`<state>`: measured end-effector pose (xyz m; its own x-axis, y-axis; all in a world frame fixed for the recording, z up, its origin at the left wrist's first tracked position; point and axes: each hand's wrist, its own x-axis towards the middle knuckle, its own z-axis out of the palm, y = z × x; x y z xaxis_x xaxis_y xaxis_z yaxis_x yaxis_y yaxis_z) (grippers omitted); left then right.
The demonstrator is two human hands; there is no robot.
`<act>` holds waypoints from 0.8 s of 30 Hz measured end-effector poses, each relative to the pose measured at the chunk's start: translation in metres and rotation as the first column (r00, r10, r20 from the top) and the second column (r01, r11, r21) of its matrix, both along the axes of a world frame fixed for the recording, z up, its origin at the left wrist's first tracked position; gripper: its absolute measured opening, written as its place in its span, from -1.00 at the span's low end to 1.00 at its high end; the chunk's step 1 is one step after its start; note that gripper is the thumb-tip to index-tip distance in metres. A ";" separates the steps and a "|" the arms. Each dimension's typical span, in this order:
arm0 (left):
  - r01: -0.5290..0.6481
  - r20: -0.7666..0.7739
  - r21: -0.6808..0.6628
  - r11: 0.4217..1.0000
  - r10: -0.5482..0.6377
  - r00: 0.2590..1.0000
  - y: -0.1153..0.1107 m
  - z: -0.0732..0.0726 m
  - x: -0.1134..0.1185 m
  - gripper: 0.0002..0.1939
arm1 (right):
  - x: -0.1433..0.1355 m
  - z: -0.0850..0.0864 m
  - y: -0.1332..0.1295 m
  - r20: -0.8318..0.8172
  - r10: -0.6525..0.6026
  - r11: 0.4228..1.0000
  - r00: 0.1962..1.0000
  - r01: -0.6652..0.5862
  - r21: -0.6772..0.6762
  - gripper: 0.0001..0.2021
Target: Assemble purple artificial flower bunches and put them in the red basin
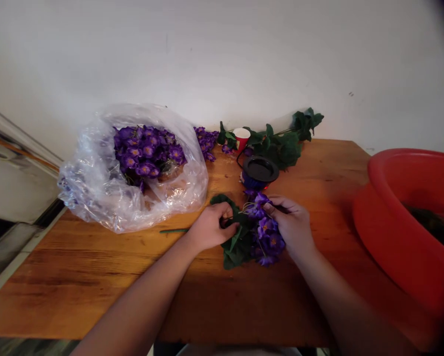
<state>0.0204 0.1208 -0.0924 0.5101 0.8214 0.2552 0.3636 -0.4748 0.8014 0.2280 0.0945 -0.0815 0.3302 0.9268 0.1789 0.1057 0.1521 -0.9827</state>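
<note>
Between my hands lies a bunch of purple artificial flowers (270, 240) with broad green leaves (239, 254). My left hand (212, 225) is closed around its stem beside the leaves, and a green stem end (173, 231) sticks out to the left of that hand. The fingers of my right hand (294, 222) pinch the purple blossoms at their upper right. Just beyond the flowers stands a small dark pot (259, 170) with a round black top and a thin curved handle.
A clear plastic bag (177, 198) at the left holds many purple flowers (144, 151). Along the wall lie leafy green stems (285, 146) and a red paper cup (241, 138). A large red tub (388, 212) with greenery inside occupies the right of the wooden table (107, 262).
</note>
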 end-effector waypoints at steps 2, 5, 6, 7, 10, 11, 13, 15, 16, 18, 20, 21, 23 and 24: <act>-0.003 -0.010 -0.004 1.000 0.003 1.000 0.001 0.001 0.001 -0.84 | 0.001 -0.002 0.001 0.022 0.003 1.000 1.000 -0.003 -0.010 -0.83; -0.001 -0.026 -0.004 1.000 0.001 1.000 0.002 0.001 0.001 -0.83 | 0.002 -0.005 0.001 0.042 -0.007 1.000 0.999 0.009 -0.029 -0.81; 0.001 -0.030 -0.004 1.000 -0.001 1.000 0.002 0.001 0.001 -0.84 | 0.002 -0.006 0.001 0.034 -0.010 0.999 0.999 0.012 -0.034 -0.81; 0.004 -0.033 -0.004 1.000 -0.004 0.999 0.003 0.001 0.001 -0.84 | 0.002 -0.006 0.001 0.020 -0.010 0.999 1.000 0.011 -0.038 -0.82; 0.008 -0.040 -0.006 1.000 -0.008 0.999 0.003 0.002 0.001 -0.84 | 0.001 -0.006 0.001 -0.013 -0.004 0.999 1.000 0.003 -0.047 -0.85; 0.007 -0.042 -0.006 1.000 -0.007 0.999 0.003 0.002 0.001 -0.84 | 0.001 -0.006 0.001 -0.016 -0.006 0.999 1.000 0.006 -0.048 -0.85; 0.003 -0.042 -0.006 1.000 -0.003 0.999 0.003 0.003 0.001 -0.84 | 0.001 -0.006 0.001 -0.023 -0.020 0.998 1.000 0.018 -0.053 -0.85; -0.001 -0.040 -0.009 1.000 0.000 0.999 0.003 0.003 0.001 -0.85 | 0.001 -0.006 0.001 -0.036 -0.032 0.998 0.999 0.030 -0.057 -0.84; -0.002 -0.040 -0.013 1.000 0.002 0.999 0.003 0.003 0.001 -0.85 | 0.001 -0.006 0.001 -0.039 -0.034 0.998 0.999 0.032 -0.056 -0.84; -0.004 -0.040 -0.020 1.000 0.004 0.999 0.003 0.002 0.001 -0.85 | 0.001 -0.006 0.001 -0.028 -0.030 0.998 0.999 0.029 -0.055 -0.83; -0.003 -0.041 -0.022 1.000 0.002 0.999 0.003 0.002 0.001 -0.85 | 0.001 -0.006 0.001 -0.001 -0.023 0.998 1.000 0.023 -0.058 -0.82; 0.000 -0.042 -0.020 1.000 -0.001 0.999 0.003 0.002 0.001 -0.85 | 0.001 -0.006 0.001 0.007 -0.019 0.998 1.000 0.019 -0.059 -0.83; 0.005 -0.046 -0.016 1.000 -0.006 0.999 0.003 0.002 0.001 -0.84 | 0.001 -0.007 0.001 0.006 -0.012 0.998 1.000 0.013 -0.058 -0.84; 0.008 -0.048 -0.014 1.000 -0.008 0.999 0.003 0.002 0.001 -0.83 | 0.001 -0.007 0.001 0.000 -0.009 0.998 1.000 0.009 -0.057 -0.85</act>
<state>0.0218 0.1240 -0.0907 0.5279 0.8205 0.2193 0.3979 -0.4671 0.7896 0.2286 0.0954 -0.0887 0.3390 0.9323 0.1262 0.1065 0.0953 -0.9897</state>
